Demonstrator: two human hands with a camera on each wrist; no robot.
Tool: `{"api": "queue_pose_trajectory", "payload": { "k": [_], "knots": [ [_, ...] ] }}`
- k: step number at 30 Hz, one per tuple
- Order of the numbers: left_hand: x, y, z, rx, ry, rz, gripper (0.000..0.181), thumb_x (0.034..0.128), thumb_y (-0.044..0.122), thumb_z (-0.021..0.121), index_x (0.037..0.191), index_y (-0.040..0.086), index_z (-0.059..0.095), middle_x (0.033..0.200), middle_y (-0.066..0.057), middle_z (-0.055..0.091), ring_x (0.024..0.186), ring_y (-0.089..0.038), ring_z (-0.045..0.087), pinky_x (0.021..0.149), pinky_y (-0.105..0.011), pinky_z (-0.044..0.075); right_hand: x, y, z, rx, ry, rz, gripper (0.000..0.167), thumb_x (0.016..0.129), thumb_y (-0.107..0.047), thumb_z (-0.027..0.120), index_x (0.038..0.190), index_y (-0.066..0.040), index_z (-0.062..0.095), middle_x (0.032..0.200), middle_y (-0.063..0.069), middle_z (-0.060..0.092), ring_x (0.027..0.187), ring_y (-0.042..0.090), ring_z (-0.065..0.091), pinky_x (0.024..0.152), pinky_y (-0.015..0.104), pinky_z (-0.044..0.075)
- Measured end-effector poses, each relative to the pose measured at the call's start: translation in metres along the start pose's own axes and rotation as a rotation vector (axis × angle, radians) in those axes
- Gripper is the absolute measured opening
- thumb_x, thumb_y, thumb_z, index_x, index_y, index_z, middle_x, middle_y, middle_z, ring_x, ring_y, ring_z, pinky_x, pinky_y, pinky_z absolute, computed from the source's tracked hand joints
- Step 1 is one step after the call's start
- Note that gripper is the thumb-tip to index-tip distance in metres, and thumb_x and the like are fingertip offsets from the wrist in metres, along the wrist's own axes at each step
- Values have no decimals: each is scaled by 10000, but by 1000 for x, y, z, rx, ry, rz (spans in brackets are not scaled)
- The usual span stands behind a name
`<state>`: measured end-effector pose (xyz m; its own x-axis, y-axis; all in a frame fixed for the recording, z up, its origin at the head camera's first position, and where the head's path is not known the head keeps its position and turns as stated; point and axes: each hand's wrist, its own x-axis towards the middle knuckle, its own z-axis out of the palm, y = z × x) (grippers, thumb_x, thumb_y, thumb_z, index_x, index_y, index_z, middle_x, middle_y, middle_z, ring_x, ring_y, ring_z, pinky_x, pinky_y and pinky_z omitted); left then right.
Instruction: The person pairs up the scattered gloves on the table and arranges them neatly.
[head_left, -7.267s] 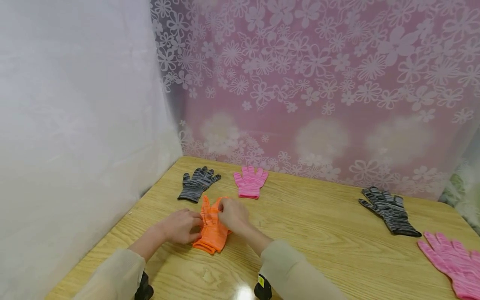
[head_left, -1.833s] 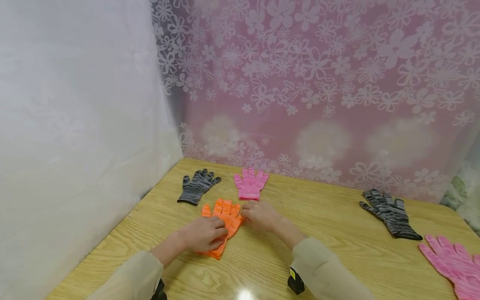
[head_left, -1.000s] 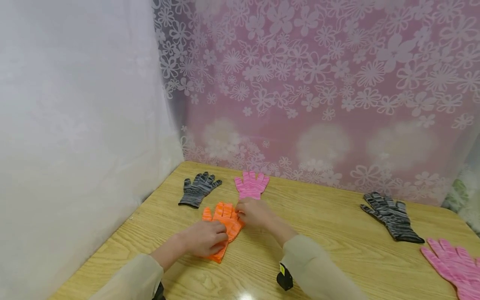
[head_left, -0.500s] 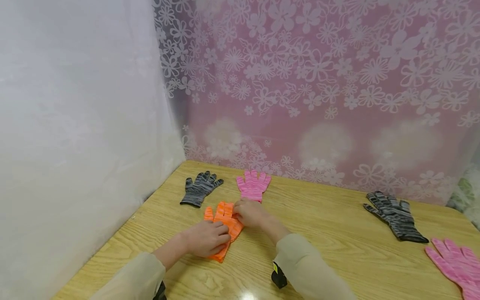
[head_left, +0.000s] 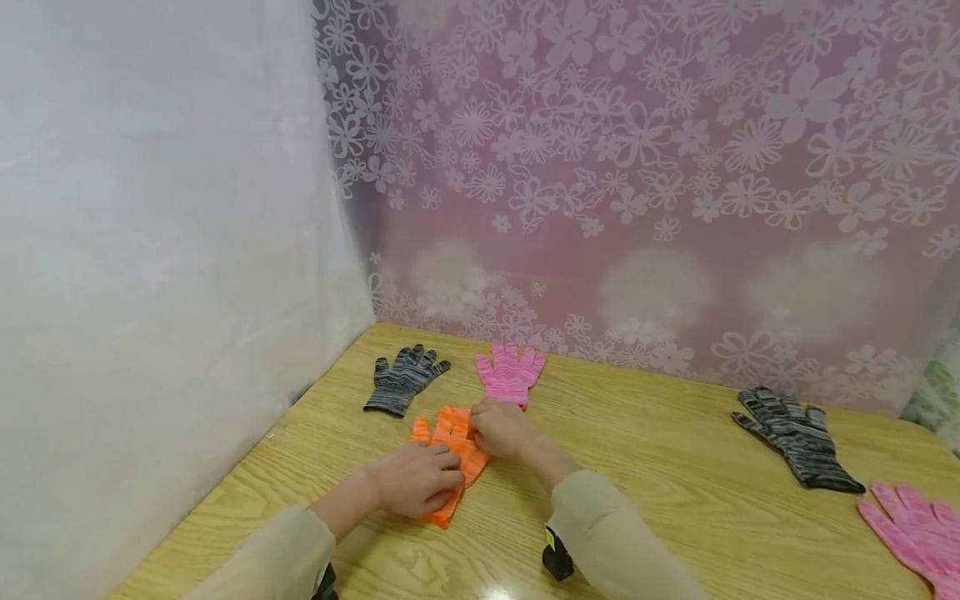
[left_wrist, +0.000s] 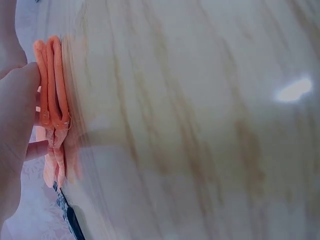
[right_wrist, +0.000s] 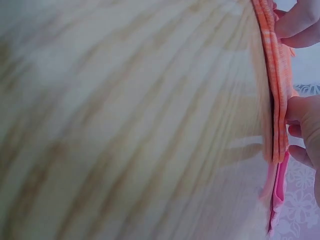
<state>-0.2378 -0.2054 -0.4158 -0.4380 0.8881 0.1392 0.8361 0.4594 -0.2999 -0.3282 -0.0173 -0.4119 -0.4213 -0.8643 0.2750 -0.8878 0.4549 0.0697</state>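
Orange knit gloves (head_left: 453, 425) lie stacked flat on the table, with two cuffs (left_wrist: 56, 80) one over the other in the left wrist view. My left hand (head_left: 418, 479) rests on their lower part, bent fingertips pressing on the knit and hiding much of the palm area. At their right side, my right hand (head_left: 504, 429) pinches the edge near the glove fingers. In the right wrist view its thumb and fingertips touch the orange fabric (right_wrist: 279, 90). Whether the left thumb reaches under the cuffs cannot be told.
Behind lie a grey-black striped glove (head_left: 405, 382) and a pink glove (head_left: 512, 373), the latter close to my right hand. Another striped glove (head_left: 798, 442) and another pink glove (head_left: 918, 529) lie at the right. A white curtain (head_left: 187, 250) borders the wooden table (head_left: 637, 467) on the left.
Since the oldest frame, my left hand has moved from beside the orange gloves onto them, and the glove fingers have spread. Lately my right hand has shifted slightly left along their edge.
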Motion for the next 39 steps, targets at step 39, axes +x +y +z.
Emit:
{"api": "queue_pose_trajectory", "payload": {
  "k": [39],
  "knots": [
    [3,0,-1,-12,-19,-13,95,901,294,540,940,211,563,839,73,461,749,-102,447,556,-197,327,-17,4,-8,39,-83,4,119,857,-46,588,884,-101,689,927,24,637,860,178,604,741,285,476]
  ]
}}
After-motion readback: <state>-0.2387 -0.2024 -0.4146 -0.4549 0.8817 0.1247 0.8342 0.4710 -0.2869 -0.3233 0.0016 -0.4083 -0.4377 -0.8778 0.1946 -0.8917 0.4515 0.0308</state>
